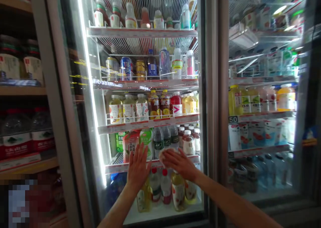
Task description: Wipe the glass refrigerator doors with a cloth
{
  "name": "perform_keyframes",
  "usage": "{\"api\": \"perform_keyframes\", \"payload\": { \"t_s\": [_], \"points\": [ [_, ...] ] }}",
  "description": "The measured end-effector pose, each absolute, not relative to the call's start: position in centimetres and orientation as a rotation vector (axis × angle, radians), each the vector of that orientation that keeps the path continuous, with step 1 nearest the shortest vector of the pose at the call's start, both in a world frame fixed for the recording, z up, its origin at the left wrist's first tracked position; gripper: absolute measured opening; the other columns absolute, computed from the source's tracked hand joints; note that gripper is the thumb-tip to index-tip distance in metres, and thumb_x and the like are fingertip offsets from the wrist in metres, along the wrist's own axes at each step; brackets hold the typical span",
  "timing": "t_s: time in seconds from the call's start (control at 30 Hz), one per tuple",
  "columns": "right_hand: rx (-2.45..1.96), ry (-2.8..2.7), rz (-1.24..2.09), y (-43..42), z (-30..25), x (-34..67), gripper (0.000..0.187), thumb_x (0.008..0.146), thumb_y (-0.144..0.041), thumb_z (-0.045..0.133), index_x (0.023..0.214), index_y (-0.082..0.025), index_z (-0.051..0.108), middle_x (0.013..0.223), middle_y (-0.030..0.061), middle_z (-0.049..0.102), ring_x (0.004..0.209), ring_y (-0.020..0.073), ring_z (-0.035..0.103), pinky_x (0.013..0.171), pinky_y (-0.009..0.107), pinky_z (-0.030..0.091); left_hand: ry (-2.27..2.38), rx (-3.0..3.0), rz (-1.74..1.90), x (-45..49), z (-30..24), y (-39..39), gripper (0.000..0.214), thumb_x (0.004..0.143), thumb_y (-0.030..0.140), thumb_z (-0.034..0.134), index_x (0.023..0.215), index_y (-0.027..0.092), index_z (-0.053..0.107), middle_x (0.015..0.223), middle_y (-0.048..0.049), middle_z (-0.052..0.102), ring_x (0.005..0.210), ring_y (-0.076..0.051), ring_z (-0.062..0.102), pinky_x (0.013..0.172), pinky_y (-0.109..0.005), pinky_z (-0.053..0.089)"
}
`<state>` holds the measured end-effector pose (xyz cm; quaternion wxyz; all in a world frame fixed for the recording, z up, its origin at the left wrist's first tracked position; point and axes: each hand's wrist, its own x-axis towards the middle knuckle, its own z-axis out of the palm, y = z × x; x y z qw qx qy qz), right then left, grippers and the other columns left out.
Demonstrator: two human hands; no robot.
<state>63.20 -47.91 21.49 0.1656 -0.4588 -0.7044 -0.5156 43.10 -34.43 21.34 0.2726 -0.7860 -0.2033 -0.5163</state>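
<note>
My left hand (138, 167) lies flat, fingers stretched upward, at the glass door (94, 66) of a lit drinks cooler. To its right, my right hand (181, 163) is pressed over a crumpled pale cloth or tissue (163, 157), which shows past the fingertips. Whether the cloth is paper or fabric I cannot tell. Behind the glass, the hands overlap a shelf edge (116, 168) and the bottles around it. A red drink package (130, 142) and a green one (146, 137) stand just above my left hand, while dark-labelled clear bottles (158, 139) stand above the right.
A metal door frame (215, 87) separates this cooler from another glass-fronted one with bottles (286, 97) on the right. Open shelving on the left carries large red-labelled water bottles (41, 131) and jars (10, 59). Bright reflections cross the glass.
</note>
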Motion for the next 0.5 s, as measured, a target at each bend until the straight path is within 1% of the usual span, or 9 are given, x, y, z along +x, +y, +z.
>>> {"api": "perform_keyframes", "payload": {
  "t_s": [0.03, 0.1, 0.17, 0.23, 0.3, 0.33, 0.4, 0.43, 0.5],
  "points": [
    [-1.337, -1.919, -1.476, -47.5, 23.5, 63.4, 0.036, 0.089, -0.018, 0.046, 0.123, -0.029, 0.053, 0.139, -0.0002, 0.045, 0.136, 0.0161, 0.028, 0.114, 0.045, 0.011, -0.552, -2.117, -1.400, 43.2, 21.5, -34.4, 0.063, 0.086, 0.026, 0.042, 0.143, 0.015, 0.018, 0.148, -0.0142, 0.026, 0.139, -0.025, 0.015, 0.112, -0.047, 0.018],
    [-1.442, -1.655, -1.458, -46.5, 27.4, 63.7, 0.042, 0.087, -0.013, 0.045, 0.127, -0.027, 0.050, 0.141, 0.0054, 0.042, 0.137, 0.0186, 0.026, 0.113, 0.048, 0.010, -0.558, -2.117, -1.406, 43.4, 21.6, -34.4, 0.064, 0.087, 0.028, 0.042, 0.144, 0.015, 0.016, 0.148, -0.0139, 0.025, 0.139, -0.025, 0.014, 0.112, -0.047, 0.018],
    [-1.499, -1.534, -1.438, -45.7, 29.0, 63.4, 0.045, 0.086, -0.011, 0.045, 0.129, -0.026, 0.048, 0.143, 0.0079, 0.040, 0.138, 0.0203, 0.024, 0.112, 0.050, 0.011, -0.569, -2.120, -1.386, 43.5, 21.3, -34.4, 0.065, 0.087, 0.028, 0.042, 0.144, 0.015, 0.014, 0.148, -0.0138, 0.025, 0.139, -0.025, 0.014, 0.112, -0.047, 0.018],
    [-1.480, -1.618, -1.439, -45.8, 26.9, 62.7, 0.045, 0.086, -0.013, 0.046, 0.129, -0.025, 0.049, 0.142, 0.0069, 0.041, 0.138, 0.0207, 0.024, 0.113, 0.049, 0.010, -0.563, -2.119, -1.364, 43.3, 20.5, -34.3, 0.065, 0.087, 0.028, 0.042, 0.144, 0.015, 0.014, 0.148, -0.0135, 0.027, 0.139, -0.025, 0.015, 0.112, -0.047, 0.018],
    [-1.407, -1.825, -1.440, -46.9, 22.4, 62.0, 0.042, 0.087, -0.015, 0.047, 0.128, -0.025, 0.050, 0.141, 0.0034, 0.043, 0.137, 0.0196, 0.026, 0.114, 0.046, 0.008, -0.541, -2.113, -1.351, 42.8, 19.6, -34.3, 0.065, 0.086, 0.027, 0.042, 0.144, 0.015, 0.015, 0.147, -0.0129, 0.029, 0.139, -0.024, 0.016, 0.113, -0.046, 0.017],
    [-1.365, -1.922, -1.430, -47.6, 20.1, 61.9, 0.040, 0.088, -0.018, 0.046, 0.127, -0.026, 0.050, 0.141, 0.0006, 0.043, 0.136, 0.0178, 0.027, 0.115, 0.042, 0.008, -0.524, -2.110, -1.346, 42.5, 19.3, -34.3, 0.064, 0.086, 0.027, 0.042, 0.144, 0.015, 0.016, 0.146, -0.0126, 0.030, 0.139, -0.024, 0.017, 0.113, -0.045, 0.016],
    [-1.338, -2.101, -1.406, -49.0, 17.1, 62.2, 0.041, 0.087, -0.016, 0.046, 0.125, -0.029, 0.051, 0.140, -0.0040, 0.044, 0.134, 0.0140, 0.031, 0.115, 0.037, 0.012, -0.490, -2.111, -1.325, 42.1, 18.8, -34.3, 0.064, 0.085, 0.026, 0.043, 0.143, 0.015, 0.019, 0.145, -0.0124, 0.032, 0.139, -0.024, 0.017, 0.113, -0.045, 0.016],
    [-1.332, -2.134, -1.398, -49.6, 16.9, 62.7, 0.042, 0.086, -0.014, 0.046, 0.124, -0.030, 0.052, 0.139, -0.0043, 0.045, 0.134, 0.0129, 0.032, 0.115, 0.037, 0.014, -0.480, -2.109, -1.318, 42.1, 18.8, -34.3, 0.064, 0.085, 0.026, 0.044, 0.143, 0.015, 0.020, 0.145, -0.0124, 0.033, 0.139, -0.024, 0.017, 0.113, -0.045, 0.016],
    [-1.385, -2.040, -1.414, -50.1, 19.1, 64.0, 0.045, 0.085, -0.009, 0.045, 0.124, -0.029, 0.052, 0.137, -0.0008, 0.048, 0.134, 0.0136, 0.032, 0.114, 0.041, 0.015, -0.469, -2.098, -1.319, 42.2, 19.0, -34.6, 0.064, 0.085, 0.026, 0.044, 0.143, 0.015, 0.019, 0.145, -0.0129, 0.033, 0.139, -0.024, 0.017, 0.113, -0.045, 0.017]
  ]
}}
